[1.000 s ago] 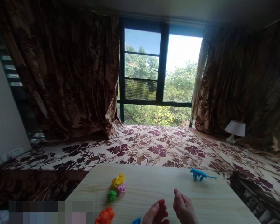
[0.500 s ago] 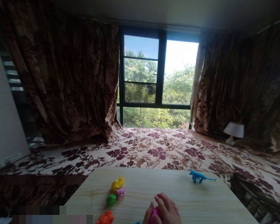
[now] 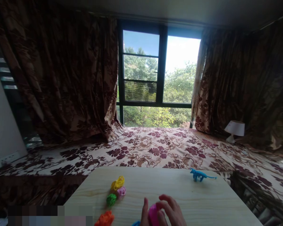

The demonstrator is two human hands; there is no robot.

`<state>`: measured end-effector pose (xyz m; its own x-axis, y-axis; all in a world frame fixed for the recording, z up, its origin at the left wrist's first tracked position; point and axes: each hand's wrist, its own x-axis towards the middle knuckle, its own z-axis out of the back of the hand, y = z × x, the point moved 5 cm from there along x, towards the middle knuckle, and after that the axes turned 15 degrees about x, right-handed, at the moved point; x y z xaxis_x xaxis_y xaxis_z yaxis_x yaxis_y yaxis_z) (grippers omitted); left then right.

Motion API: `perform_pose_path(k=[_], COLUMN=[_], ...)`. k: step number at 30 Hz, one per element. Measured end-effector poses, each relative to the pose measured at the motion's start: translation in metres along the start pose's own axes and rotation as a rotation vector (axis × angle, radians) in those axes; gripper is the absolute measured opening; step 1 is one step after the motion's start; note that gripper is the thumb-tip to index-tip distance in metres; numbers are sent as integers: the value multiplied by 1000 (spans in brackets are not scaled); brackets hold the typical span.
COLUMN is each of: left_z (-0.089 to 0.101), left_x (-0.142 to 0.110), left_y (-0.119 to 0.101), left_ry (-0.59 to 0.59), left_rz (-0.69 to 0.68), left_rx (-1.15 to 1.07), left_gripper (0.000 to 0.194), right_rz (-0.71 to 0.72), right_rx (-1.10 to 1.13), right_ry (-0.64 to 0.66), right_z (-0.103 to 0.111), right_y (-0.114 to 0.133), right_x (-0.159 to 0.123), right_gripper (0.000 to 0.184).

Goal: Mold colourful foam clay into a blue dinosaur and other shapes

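A smooth pink lump of modelling clay (image 3: 153, 215) is between my hands at the bottom edge of the table. My right hand (image 3: 172, 212) bends its fingers over the lump's right side, with the fingertips on it. Of my left hand (image 3: 144, 213) only one upright digit shows, along the lump's left side; the rest is below the frame. Just left of that digit, part of a blue piece (image 3: 136, 223) peeks in. An orange crumpled lump (image 3: 105, 218) lies farther left. Beyond it are a green ball (image 3: 111, 199), a light pink lump (image 3: 121, 192) and a yellow stringy bundle (image 3: 118, 183).
A blue long-tailed animal figure (image 3: 199, 174) stands at the far right of the pale wooden table (image 3: 153, 177). Behind the table lies a flowered cover (image 3: 155, 144) reaching to the window. A small white lamp (image 3: 234, 129) stands at right, near the dark curtains.
The digit of my left hand has moved left and straightened up. My right fingers have lifted and curled, so more of the pink lump shows. The view has shifted slightly.
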<state>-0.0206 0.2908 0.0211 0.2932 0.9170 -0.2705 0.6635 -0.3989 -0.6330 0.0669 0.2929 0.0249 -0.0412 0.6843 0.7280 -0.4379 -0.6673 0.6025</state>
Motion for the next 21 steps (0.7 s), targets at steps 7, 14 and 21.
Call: perform_pose_path(k=[7, 14, 21], left_z=[-2, 9, 9], left_x=[10, 2, -2], left_y=[15, 14, 8], left_ry=[190, 226, 67], left_rz=[49, 8, -145], left_rx=[-118, -14, 385], left_gripper=[39, 59, 52], right_rz=[-101, -649, -821], right_rx=[160, 583, 644], right_ry=[122, -16, -79], right_z=[2, 23, 17], right_y=[20, 6, -25], right_x=[19, 40, 15], right_gripper=[33, 12, 43])
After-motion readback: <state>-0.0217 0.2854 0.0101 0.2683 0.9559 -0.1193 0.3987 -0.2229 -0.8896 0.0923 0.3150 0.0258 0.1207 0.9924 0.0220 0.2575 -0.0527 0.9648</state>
